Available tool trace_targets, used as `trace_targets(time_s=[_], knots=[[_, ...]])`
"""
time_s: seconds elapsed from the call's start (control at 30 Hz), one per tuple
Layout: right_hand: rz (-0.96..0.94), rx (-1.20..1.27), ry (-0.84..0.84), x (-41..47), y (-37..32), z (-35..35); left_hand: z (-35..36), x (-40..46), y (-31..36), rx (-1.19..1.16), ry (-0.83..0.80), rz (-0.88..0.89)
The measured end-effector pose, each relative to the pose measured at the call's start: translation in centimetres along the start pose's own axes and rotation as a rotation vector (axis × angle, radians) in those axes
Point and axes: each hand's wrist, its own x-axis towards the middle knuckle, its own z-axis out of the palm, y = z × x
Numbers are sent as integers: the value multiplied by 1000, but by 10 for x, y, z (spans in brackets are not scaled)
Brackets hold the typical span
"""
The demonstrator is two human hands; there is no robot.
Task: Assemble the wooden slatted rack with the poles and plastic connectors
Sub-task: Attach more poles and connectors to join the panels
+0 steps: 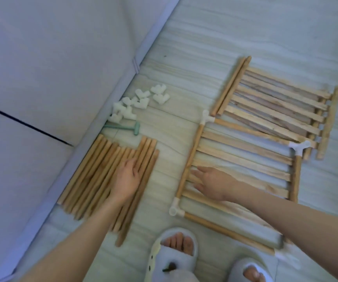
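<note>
From the head camera, my left hand (128,178) lies flat with fingers straight on the row of loose poles (95,180) by the wall, gripping nothing. My right hand (213,183) reaches with relaxed, outstretched fingers onto the slats of the near rack panel (243,159), whose corners carry white connectors (206,117) (the farthest-right corner is blurred). A second slatted panel (276,102) lies just beyond it. Spare white connectors (141,100) cluster near a green mallet (127,128) on the floor.
</note>
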Motion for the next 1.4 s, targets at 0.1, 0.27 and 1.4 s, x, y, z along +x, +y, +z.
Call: trace_targets(time_s=[0.1, 0.27, 1.4], knots=[[-34, -108, 27, 37, -47, 5, -25, 5, -49, 127, 42, -111], [8, -115, -60, 67, -92, 40, -52, 22, -107, 334, -16, -229], [0, -17, -221, 74, -84, 38, -62, 78, -68, 278, -19, -246]])
